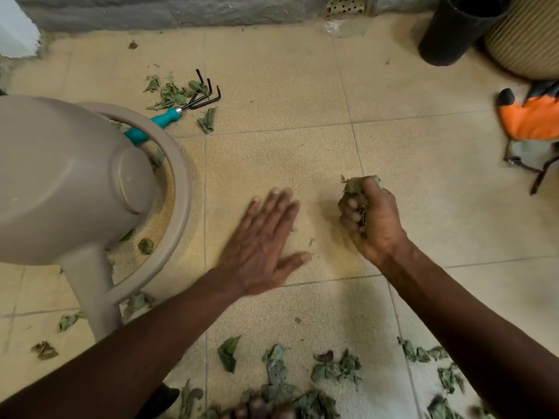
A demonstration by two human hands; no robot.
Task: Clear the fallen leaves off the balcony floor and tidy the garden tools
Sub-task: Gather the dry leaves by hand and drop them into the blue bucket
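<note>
While the right hand [372, 219] clenches a wad of leaves [355, 192] and the left hand [263, 246] is spread flat and empty, the loose leaves [335, 370] lie along the frame's bottom, back behind both wrists.

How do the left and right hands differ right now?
The left hand is flat, fingers spread, palm toward the floor; the right hand is curled into a fist. The left hand holds nothing; the right hand grips a clump of dry leaves. Both are bare.
</note>
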